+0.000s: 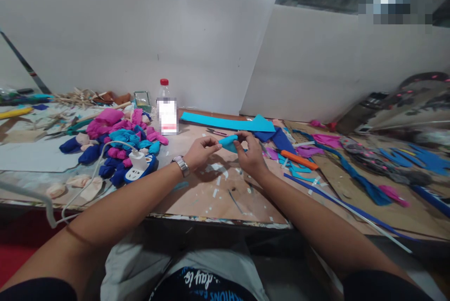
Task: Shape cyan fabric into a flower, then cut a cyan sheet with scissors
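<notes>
Left hand (204,151) and right hand (249,151) pinch blue piece (229,143) between them, above bench (207,193). Long blue strip (218,121) just beyond both hands. Orange-handled cutter (298,160) right of right hand. Bottle (168,109) beyond left hand, to its left. Power strip (140,169) left of left hand.

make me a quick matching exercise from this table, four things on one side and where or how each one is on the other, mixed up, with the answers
1. bottle
2. orange-handled tool
3. power strip
4. light blue piece

A. has a white plug in it
B. held between left hand and right hand
C. upright, red cap on
D. lying right of both hands

1-C, 2-D, 3-A, 4-B
</notes>
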`<state>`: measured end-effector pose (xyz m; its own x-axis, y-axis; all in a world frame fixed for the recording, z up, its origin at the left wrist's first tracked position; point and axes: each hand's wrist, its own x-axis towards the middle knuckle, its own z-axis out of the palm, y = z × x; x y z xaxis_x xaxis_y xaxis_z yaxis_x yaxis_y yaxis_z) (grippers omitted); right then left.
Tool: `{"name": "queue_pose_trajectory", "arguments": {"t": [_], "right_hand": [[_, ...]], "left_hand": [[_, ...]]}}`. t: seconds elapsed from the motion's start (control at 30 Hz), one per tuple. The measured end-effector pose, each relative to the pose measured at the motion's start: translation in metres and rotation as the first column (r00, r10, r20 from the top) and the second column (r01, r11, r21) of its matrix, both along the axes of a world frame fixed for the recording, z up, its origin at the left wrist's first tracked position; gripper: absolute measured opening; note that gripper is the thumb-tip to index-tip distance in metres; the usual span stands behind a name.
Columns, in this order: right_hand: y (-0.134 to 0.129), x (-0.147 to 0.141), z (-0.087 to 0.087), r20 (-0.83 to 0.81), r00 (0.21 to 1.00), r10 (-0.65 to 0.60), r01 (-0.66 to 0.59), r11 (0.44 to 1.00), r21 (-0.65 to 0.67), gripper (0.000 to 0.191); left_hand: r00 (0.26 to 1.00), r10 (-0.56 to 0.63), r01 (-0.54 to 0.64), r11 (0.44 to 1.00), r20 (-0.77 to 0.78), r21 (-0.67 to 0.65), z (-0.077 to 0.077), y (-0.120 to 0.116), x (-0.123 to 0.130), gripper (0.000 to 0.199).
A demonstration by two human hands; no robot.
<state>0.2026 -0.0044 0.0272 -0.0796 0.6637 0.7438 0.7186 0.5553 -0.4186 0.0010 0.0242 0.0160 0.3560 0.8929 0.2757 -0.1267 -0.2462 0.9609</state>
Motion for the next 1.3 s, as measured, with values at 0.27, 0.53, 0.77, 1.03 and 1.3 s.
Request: {"name": "queue_pose_trajectory", "arguments": {"t": [0.27, 0.53, 0.77, 1.03, 1.3], "right_hand": [[0.0, 0.0, 0.001, 0.027, 1.0, 0.015, -0.014, 1.0, -0.016, 0.03], [0.001, -0.004, -0.002, 0.208, 0.963, 0.174, -0.157, 0.983, -0.093, 0.024], [-0.002, -0.005, 0.001, 0.249, 0.947, 0.206, -0.181, 0.976, -0.117, 0.022], [-0.003, -0.006, -0.001, 0.185, 0.974, 0.135, -0.128, 0.991, -0.049, 0.021], [-0.004, -0.007, 0.003, 0.194, 0.974, 0.119, -0.111, 0.993, -0.047, 0.012]], "left_hand": [[0.989, 0.126, -0.112, 0.982, -0.082, 0.154, -0.002, 0.002, -0.001, 0.016], [0.996, 0.055, -0.038, 0.977, -0.074, 0.209, -0.002, 0.001, -0.002, 0.024], [0.994, -0.025, 0.052, 0.969, -0.11, 0.243, -0.005, -0.002, 0.001, 0.029], [0.996, -0.006, 0.032, 0.959, -0.093, 0.282, -0.009, 0.002, -0.001, 0.023], [0.994, 0.007, 0.022, 0.966, -0.108, 0.259, -0.014, 0.005, -0.001, 0.024]]}}
